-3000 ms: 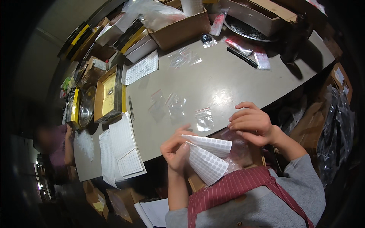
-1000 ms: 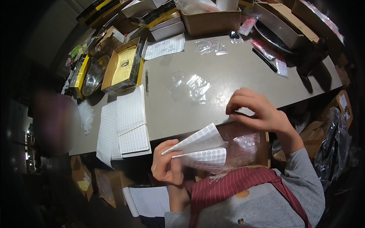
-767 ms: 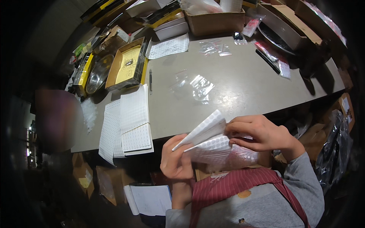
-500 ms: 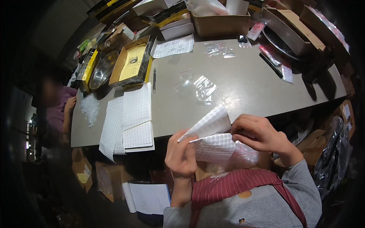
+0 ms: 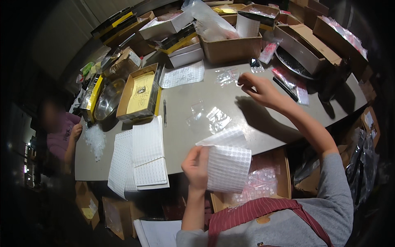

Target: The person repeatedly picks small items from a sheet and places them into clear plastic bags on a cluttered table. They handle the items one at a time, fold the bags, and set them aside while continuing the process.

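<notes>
A grey table (image 5: 185,136) fills most of the view, with a co-worker (image 5: 61,138) in a purple top at its left end. Along the table's far side stands a brown cardboard box (image 5: 230,50) stuffed with clear plastic; below its near edge, an open box (image 5: 286,177) holds clear bags of small white rings. Toward the table's left end are a shallow box (image 5: 154,94) lined with yellow paper, a metal bowl (image 5: 107,103) and, at the near edge, banded paper sheets (image 5: 149,142). A folded white dotted sheet (image 5: 229,168) hangs over the table's near edge, hiding part of it and of the open box. The left hand (image 5: 195,166) pinches the sheet's left side between thumb and fingers. The right hand (image 5: 259,88) reaches over the table's far half, its forearm and shadow cutting across the surface; its fingers curl beside small clear bags (image 5: 226,77), but whether they grip one cannot be told. More clear bags (image 5: 218,119) lie mid-table, a black marker (image 5: 284,89) toward its right end, a thin pen (image 5: 165,113) left of its middle.
</notes>
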{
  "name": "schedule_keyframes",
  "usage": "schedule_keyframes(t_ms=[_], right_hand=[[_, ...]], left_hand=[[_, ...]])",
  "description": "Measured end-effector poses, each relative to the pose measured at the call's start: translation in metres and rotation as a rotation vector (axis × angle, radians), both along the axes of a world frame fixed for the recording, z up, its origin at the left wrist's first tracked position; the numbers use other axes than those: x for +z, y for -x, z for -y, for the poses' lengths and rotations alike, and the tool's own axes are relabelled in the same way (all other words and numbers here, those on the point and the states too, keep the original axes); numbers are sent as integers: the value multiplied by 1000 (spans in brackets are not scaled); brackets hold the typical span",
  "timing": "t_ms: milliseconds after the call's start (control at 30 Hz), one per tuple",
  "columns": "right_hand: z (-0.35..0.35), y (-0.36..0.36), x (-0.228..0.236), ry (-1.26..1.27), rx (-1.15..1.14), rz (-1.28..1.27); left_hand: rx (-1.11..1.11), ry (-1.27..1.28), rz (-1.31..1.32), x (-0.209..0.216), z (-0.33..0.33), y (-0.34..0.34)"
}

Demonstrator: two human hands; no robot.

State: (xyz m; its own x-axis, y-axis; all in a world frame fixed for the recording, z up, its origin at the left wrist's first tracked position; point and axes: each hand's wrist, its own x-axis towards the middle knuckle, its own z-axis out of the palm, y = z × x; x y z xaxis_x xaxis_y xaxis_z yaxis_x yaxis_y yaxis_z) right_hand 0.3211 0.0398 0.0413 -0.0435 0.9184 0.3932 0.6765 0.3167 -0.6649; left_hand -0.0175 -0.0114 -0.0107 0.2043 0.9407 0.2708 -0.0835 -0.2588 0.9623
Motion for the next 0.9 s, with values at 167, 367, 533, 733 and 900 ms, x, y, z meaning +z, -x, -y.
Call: schedule_keyframes(t_ms=[167,367,533,733,900], right_hand=[[-71,1,-28,-111,-4,450],[-25,15,-31,-222,123,600],[44,11,-6,-102,125,513],[17,-7,-3,138,56,160],[-4,-5,-7,106,292,347]], left_hand=[[39,-200,-149,-4,-4,-1],[27,-327,-252,4,-3,12],[-4,-310,-175,-4,-1,6],[-28,-275,-153,2,-1,2],[-37,-276,-174,9,-1,7]])
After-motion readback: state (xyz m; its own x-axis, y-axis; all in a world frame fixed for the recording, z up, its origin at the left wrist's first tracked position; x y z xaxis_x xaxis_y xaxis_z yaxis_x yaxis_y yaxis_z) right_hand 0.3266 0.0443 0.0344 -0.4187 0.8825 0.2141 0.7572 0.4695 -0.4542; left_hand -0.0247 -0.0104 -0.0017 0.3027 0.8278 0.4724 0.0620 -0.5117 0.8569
